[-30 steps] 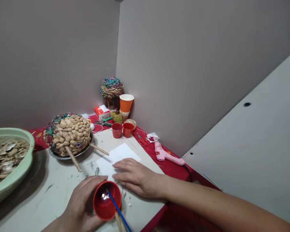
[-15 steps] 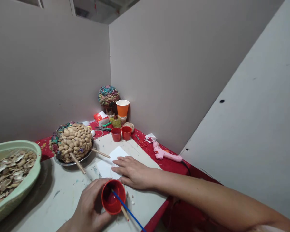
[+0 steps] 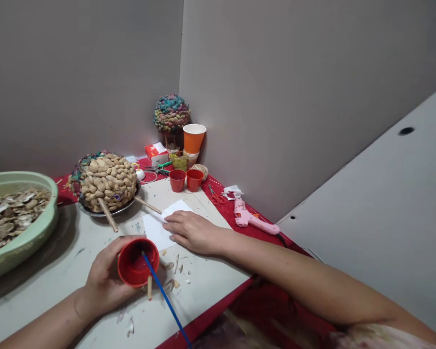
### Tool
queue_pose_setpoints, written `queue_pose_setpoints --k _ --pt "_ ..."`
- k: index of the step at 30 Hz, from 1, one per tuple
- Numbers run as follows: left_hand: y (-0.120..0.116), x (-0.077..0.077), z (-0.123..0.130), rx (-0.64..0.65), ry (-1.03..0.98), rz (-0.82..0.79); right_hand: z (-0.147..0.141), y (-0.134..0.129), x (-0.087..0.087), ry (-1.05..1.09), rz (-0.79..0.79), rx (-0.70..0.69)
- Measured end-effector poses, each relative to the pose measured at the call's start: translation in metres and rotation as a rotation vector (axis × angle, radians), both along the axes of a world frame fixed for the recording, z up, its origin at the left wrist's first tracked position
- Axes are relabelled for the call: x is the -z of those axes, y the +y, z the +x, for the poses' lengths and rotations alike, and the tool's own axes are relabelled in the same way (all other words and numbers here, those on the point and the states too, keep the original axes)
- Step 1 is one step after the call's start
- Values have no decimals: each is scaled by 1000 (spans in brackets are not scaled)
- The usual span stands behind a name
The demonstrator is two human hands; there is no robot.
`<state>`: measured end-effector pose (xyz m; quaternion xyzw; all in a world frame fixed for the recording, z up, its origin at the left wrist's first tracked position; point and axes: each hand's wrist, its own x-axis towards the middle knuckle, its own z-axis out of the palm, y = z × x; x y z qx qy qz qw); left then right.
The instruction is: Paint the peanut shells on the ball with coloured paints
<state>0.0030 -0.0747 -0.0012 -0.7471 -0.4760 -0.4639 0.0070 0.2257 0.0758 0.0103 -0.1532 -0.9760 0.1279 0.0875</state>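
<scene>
Head view, stock on bench point(image 3: 218, 283), L to R, posns rel. to peanut ball point(image 3: 111, 182).

Step in hand (judged): minding cup & sheet; brush at rest, no stroke under way. Next move (judged): any use of brush calls for free fingers on its handle, w/ cup held steady.

L hand point(image 3: 103, 278), nearer viewer than ball: grip closed round red cup point(image 3: 128, 276), mouth tipped twd viewer. Blue brush point(image 3: 166, 296) leans in cup, handle over near rim. Short stick point(image 3: 149, 288) just beside rim; in or outside cup, can't tell. White sheet point(image 3: 156, 235), near R of ball. R hand point(image 3: 194, 232), farther R: grip open, fingers spread flat on sheet, nothing seen held.

Containers:
1. Green basin point(image 3: 29, 254), L of ball: peanut shells point(image 3: 10, 213), large qty.
2. Metal dish point(image 3: 109, 214), under ball: holds ball, part coloured, 2 sticks jutting out.
3. Small red cup point(image 3: 177, 185), R of & beyond ball: dark inside, contents n/k.
4. Jar point(image 3: 179, 163), behind no. 3: yellow-green matter, type unclear.
5. 2nd small red cup point(image 3: 195, 184), just beside no. 3: contents n/k.
6. Orange paper cup point(image 3: 194, 141), behind nos. 3 & 5, well beyond ball: contents not visible.

Far R of ball: scissors point(image 3: 217, 198), then pink glue gun point(image 3: 256, 224).
</scene>
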Motion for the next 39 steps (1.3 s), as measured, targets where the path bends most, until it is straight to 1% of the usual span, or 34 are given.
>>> queue_pose_setpoints --k 2,3,7,11,17,21,25,28,31,33,35,37,39 --pt "-1 -2 2 48 20 -15 0 0 -1 17 23 -7" --pt "-1 -2 2 43 21 -22 0 0 -1 24 27 -8" --pt "3 3 -4 -79 -6 -52 -7 2 -4 30 13 -2" --pt "7 3 -6 -133 -1 -54 -15 6 -5 22 10 22" --pt "10 0 -1 -94 -9 -55 -22 3 -4 -17 9 68" --pt "9 3 0 -105 -23 -74 -28 0 -5 -41 30 103" --pt "8 1 1 -122 -18 -29 -34 -2 -7 -59 63 127" --pt "8 -2 1 -136 -11 8 -32 -4 -8 -74 72 105" --pt "8 -3 -1 -156 -23 13 -20 0 -9 -81 57 95" --pt "7 -1 -2 -168 -50 1 -12 8 -8 -79 45 146" --pt "5 1 -3 -173 -77 -13 -9 18 -6 -66 39 240" --pt "4 3 -3 -166 -103 -26 -13 23 -3 -45 35 327" --pt "3 4 -3 -153 -122 -33 -22 19 0 -23 25 349"
